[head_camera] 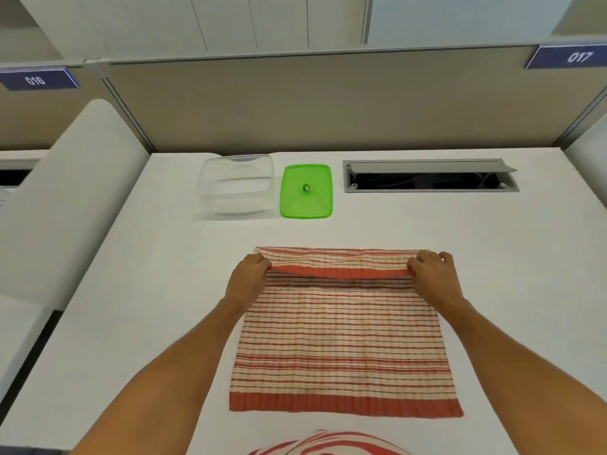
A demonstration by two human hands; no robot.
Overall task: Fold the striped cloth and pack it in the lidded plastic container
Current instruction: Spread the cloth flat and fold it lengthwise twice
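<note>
A red-and-cream striped cloth (341, 343) lies flat on the white table (164, 257) in front of me. Its far edge is lifted and curled back toward me. My left hand (249, 274) pinches the far left corner and my right hand (430, 274) pinches the far right corner. Beyond the cloth stands a clear plastic container (236, 183), uncovered, with nothing visible inside. Its green lid (306, 192) lies flat on the table just to the right of it.
A grey cable hatch (427, 175) stands open in the table at the back right. A beige partition wall (328, 103) closes off the far edge. A white rounded panel (65, 198) borders the left side. Striped fabric (328, 444) shows at the bottom edge.
</note>
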